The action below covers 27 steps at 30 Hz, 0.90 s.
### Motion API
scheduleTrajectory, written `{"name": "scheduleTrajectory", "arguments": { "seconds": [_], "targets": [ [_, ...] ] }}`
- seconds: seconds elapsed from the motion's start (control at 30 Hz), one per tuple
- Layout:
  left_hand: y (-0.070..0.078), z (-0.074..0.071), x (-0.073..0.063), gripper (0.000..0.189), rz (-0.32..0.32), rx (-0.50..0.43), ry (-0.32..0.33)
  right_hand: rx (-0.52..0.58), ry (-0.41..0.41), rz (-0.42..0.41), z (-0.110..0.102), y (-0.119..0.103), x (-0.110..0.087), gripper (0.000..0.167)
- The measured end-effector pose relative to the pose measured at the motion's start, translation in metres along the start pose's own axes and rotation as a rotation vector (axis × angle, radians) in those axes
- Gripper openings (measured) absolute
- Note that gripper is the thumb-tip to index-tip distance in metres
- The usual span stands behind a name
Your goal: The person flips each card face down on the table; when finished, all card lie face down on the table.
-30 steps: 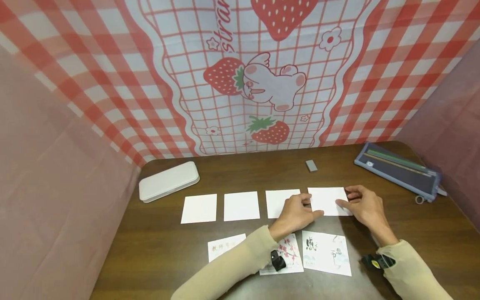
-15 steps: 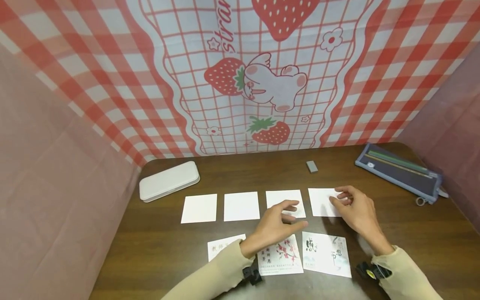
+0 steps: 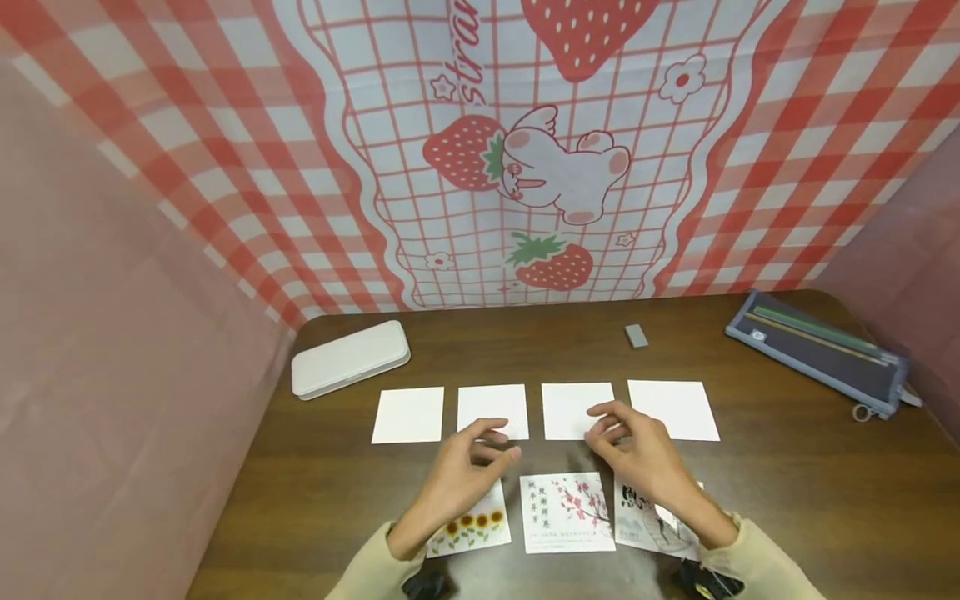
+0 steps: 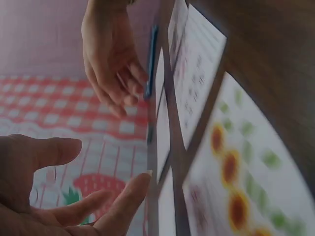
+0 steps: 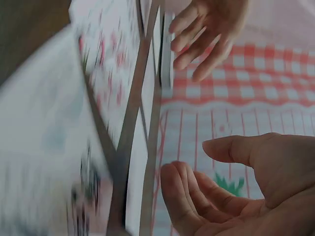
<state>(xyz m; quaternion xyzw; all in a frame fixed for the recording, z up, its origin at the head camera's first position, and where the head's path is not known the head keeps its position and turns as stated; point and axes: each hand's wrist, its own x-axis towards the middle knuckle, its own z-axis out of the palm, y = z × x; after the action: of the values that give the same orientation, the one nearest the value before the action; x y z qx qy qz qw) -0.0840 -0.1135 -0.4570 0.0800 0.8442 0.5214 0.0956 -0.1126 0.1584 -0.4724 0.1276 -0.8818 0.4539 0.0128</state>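
Observation:
Several blank white cards lie in a row across the brown table, among them a leftmost card (image 3: 408,415) and a rightmost card (image 3: 675,410). Nearer the person are three printed cards: a sunflower card (image 3: 467,537), a pink-blossom card (image 3: 567,521) and a card with black brush writing (image 3: 645,537). The left hand (image 3: 459,473) hovers over the sunflower card, its relaxed fingers reaching toward the second blank card (image 3: 491,404). Above the brush-writing card is the right hand (image 3: 643,454), fingers loosely bent by the third blank card (image 3: 573,404). Both wrist views show nothing between the fingers.
A white case (image 3: 351,360) lies at the back left of the table (image 3: 262,517). Toward the back right are a small grey eraser (image 3: 636,336) and a dark blue zip pouch (image 3: 813,354). A strawberry-print cloth (image 3: 525,258) hangs behind.
Both hands have left the rightmost blank card and drawn left and toward the person. That card is now uncovered. The view has shifted slightly.

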Motion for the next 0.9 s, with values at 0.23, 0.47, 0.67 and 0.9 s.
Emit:
{"name": "scheduleTrajectory", "arguments": {
  "seconds": [0.23,0.47,0.67,0.9],
  "targets": [
    [-0.021,-0.021,-0.028,0.031,-0.039,0.063,0.121,0.121,-0.228,0.007,0.03,-0.019,-0.011,0.027],
    [-0.032,-0.033,-0.051,0.03,-0.158,0.076,0.198,0.321,-0.377,0.012,0.055,-0.03,-0.018,0.035],
    [-0.035,-0.042,-0.065,0.036,-0.208,0.096,0.223,0.423,-0.471,0.029,0.067,-0.034,-0.022,0.044],
    [-0.037,-0.048,-0.077,0.039,-0.233,0.112,0.254,0.439,-0.493,0.048,0.07,-0.037,-0.018,0.046]
  ]
}}
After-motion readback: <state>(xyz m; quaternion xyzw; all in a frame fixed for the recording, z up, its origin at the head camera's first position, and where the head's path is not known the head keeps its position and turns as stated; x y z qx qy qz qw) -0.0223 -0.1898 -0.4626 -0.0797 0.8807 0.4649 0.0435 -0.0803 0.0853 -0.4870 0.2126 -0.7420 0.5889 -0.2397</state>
